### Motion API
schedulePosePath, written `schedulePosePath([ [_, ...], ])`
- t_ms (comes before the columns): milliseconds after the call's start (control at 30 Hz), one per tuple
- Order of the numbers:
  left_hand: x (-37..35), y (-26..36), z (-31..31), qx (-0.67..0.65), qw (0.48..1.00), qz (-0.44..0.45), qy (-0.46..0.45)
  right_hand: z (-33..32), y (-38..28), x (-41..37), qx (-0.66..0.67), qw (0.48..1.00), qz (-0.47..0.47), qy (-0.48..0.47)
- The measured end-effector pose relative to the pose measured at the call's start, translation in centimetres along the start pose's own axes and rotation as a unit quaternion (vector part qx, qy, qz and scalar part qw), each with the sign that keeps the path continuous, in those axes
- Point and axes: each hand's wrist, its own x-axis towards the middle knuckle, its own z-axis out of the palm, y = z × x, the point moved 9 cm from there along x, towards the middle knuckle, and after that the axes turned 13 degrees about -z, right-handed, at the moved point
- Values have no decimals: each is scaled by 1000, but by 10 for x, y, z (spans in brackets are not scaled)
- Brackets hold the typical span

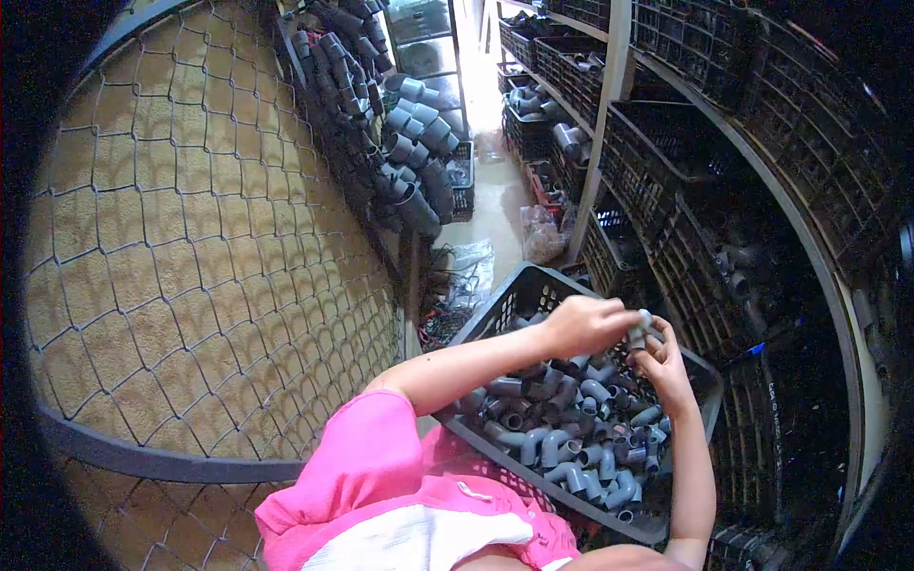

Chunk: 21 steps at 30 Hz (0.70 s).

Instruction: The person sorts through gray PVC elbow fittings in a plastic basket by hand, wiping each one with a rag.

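A black plastic crate rests on my lap, filled with several grey pipe elbow fittings. Both hands are raised over the crate's far end. My left hand and my right hand meet on one small grey fitting, fingers closed around it from both sides. My arms in pink sleeves reach forward from the bottom of the view.
A wire mesh panel fills the left. Stacked grey pipe fittings hang behind it. Black crates on metal shelves line the right. A narrow aisle floor with plastic bags runs ahead.
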Motion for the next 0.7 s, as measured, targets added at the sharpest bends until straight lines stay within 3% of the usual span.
schedulePosePath([
  [133, 3, -6, -12, -46, 998, -52, 2, 14, -8, 1, -15, 1000, -22, -17],
  [267, -4, 22, -1, -69, 996, 26, -49, -12, 3, 4, -9, 999, -33, 18],
  [333, -2, 21, 0, -60, 997, 20, -50, -9, 1, 3, 4, 1000, -21, 20],
  [400, 0, 2, 2, -44, 998, -26, -29, -7, 9, 1, 28, 999, 33, 26],
  [533, -5, -12, 3, -73, 992, -103, -7, -4, 15, 3, 53, 997, 37, 39],
  [700, -6, 12, 9, -37, 998, -33, -31, -21, 25, 9, 46, 994, -4, 98],
])
